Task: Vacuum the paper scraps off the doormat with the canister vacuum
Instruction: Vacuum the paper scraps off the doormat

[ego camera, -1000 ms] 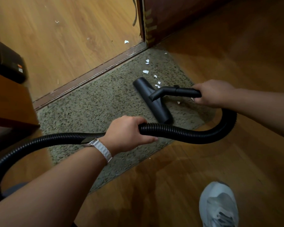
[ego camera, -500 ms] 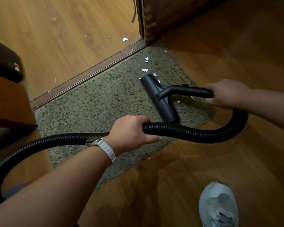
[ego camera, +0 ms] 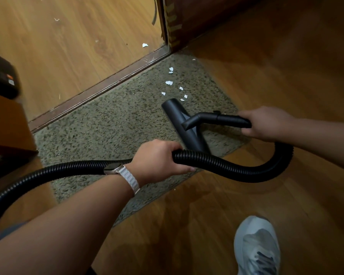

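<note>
Left hand (ego camera: 157,159) grips the hose (ego camera: 236,169), right hand (ego camera: 266,124) the wand (ego camera: 216,119); most of the doormat (ego camera: 107,124) looks clean, paper scraps (ego camera: 169,82) remain right of centre beyond the nozzle (ego camera: 179,118).

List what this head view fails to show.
Head view only:
- Canister body: out of frame; the hose leaves the left edge.
- Doormat beneath the floor nozzle: covered, any scraps there unseen.
- Nozzle's near end: behind the hose and left hand.
- Dark object, left edge: blurred, cut off.
</note>
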Demonstrator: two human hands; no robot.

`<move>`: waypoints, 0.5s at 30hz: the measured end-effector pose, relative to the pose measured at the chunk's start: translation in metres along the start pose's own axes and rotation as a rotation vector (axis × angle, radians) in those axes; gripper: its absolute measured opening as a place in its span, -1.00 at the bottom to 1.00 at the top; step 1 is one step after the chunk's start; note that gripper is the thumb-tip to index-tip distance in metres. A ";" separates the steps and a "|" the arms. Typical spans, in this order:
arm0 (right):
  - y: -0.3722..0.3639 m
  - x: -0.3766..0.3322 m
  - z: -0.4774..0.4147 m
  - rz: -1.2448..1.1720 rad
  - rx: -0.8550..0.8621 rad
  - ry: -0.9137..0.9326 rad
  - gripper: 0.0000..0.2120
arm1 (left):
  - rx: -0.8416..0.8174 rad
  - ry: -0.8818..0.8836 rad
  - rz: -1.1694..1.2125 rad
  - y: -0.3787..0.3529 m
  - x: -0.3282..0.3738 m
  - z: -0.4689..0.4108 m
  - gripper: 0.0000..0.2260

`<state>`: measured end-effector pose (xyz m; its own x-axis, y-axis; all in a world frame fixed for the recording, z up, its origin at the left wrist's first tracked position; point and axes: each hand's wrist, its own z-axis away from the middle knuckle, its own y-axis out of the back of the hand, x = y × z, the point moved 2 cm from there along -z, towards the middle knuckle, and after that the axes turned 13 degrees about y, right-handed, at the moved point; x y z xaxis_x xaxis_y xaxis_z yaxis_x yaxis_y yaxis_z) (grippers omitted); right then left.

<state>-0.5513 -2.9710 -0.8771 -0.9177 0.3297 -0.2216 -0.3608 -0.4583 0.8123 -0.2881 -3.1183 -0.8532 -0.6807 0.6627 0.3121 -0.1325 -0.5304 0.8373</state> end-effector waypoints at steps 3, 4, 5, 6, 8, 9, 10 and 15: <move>-0.002 0.003 0.004 -0.027 0.028 -0.010 -0.78 | 0.001 -0.012 0.000 -0.002 0.002 0.000 -0.57; -0.001 0.007 0.006 -0.029 0.034 -0.026 -0.76 | -0.001 -0.011 0.004 -0.002 0.003 0.000 -0.57; 0.000 0.011 0.009 -0.027 0.036 -0.046 -0.74 | -0.001 -0.011 0.005 -0.002 0.005 -0.001 -0.57; 0.003 0.015 0.013 -0.025 0.038 -0.067 -0.73 | 0.002 -0.011 0.004 -0.003 0.007 -0.001 -0.56; 0.006 0.024 0.020 -0.027 0.051 -0.112 -0.75 | 0.007 -0.012 0.002 -0.005 0.014 -0.003 -0.56; 0.007 0.028 0.024 -0.027 0.060 -0.131 -0.76 | 0.007 -0.015 0.006 -0.006 0.017 -0.004 -0.57; 0.008 0.033 0.028 -0.024 0.069 -0.147 -0.78 | 0.005 -0.020 0.013 -0.007 0.021 -0.006 -0.57; 0.003 0.059 0.044 -0.036 0.087 -0.223 -0.73 | -0.012 -0.031 0.042 -0.011 0.039 -0.012 -0.57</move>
<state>-0.5992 -2.9171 -0.8637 -0.8418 0.5228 -0.1343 -0.3679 -0.3737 0.8515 -0.3213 -3.0931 -0.8556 -0.6631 0.6558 0.3608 -0.1129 -0.5641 0.8179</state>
